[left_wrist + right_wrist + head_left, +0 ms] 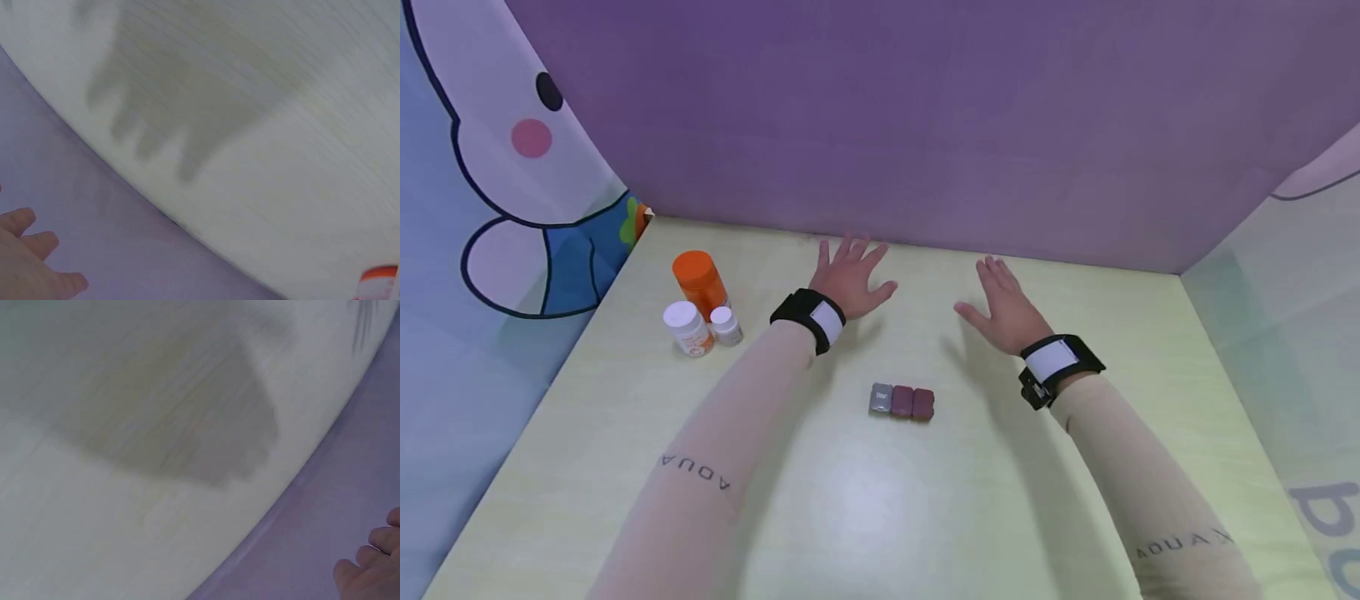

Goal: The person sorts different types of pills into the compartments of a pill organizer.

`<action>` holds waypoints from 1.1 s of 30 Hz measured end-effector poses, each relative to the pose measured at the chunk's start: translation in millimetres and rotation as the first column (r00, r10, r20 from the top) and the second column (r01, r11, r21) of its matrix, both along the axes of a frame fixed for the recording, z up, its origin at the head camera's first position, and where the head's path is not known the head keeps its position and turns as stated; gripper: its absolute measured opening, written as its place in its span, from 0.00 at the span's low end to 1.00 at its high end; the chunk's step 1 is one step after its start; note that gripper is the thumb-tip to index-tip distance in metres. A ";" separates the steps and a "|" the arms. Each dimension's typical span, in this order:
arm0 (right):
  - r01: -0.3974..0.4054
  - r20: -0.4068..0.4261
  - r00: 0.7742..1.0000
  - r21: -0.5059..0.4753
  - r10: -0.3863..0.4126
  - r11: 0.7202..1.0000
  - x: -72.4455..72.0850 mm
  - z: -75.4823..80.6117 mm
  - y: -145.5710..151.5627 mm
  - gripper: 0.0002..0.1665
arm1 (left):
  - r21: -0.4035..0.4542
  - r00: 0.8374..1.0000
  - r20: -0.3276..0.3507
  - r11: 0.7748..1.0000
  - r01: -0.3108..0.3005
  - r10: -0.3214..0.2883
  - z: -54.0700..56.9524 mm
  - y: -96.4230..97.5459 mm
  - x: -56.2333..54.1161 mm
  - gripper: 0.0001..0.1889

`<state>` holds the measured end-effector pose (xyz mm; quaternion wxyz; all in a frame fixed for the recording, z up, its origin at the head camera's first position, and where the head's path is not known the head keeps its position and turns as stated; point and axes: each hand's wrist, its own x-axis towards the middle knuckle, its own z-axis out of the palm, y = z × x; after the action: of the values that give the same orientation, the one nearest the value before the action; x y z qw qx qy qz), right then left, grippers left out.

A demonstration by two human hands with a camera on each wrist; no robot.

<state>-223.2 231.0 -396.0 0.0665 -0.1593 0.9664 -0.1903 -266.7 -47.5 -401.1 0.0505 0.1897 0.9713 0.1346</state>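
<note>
Taking the row of three small blocks (902, 402) on the table (880, 508) as the centre of my clock face, my left hand (852, 282) is out towards 11 o'clock, released, its fingers straight and fanned apart. My right hand (1006, 312) is at 2 o'clock, also released, fingers straight and close together with the thumb set off to the side. I hold both above the table, and their shadows fall on it.

The blocks lie side by side: a grey one (881, 398) with a small white marking at the 9 o'clock end, then two dark maroon ones (913, 403) running towards 3 o'clock.

At 10 o'clock, past my left forearm, stand three containers close together: an orange bottle (706, 293), a white bottle (689, 332) nearer me with an orange-marked label, and a smaller white bottle (727, 327) at the orange one's 5 o'clock. Whether they touch, I can't tell. A purple backdrop (925, 125) rises at 12 o'clock, behind the table's far edge.
</note>
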 end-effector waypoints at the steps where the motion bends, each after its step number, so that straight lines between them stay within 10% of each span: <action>1: -0.005 0.001 1.000 -0.017 0.005 1.000 1.6 -0.1 -0.4 0.50 | 0.018 1.000 0.006 1.000 0.005 -0.005 0.3 0.3 2.1 0.37; 9: -0.054 0.029 0.998 -0.078 0.056 0.995 21.6 -6.8 -2.7 0.46 | 0.164 0.991 0.065 0.981 0.103 -0.115 -3.3 0.4 24.9 0.30; 20: -0.123 0.077 0.987 -0.217 0.143 0.968 63.8 -18.9 -15.3 0.38 | 0.342 0.932 0.186 0.910 0.234 -0.309 -11.3 0.2 85.0 0.25; 33: -0.232 0.050 0.970 -0.080 0.236 0.969 102.0 -21.8 -44.8 0.32 | 0.293 0.950 0.198 0.940 0.177 -0.241 -22.0 4.8 123.6 0.21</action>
<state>-121.2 186.2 -417.8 0.1109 -0.2688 0.9309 -0.2213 -143.1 -42.7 -423.1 0.1508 0.2804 0.9051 0.2817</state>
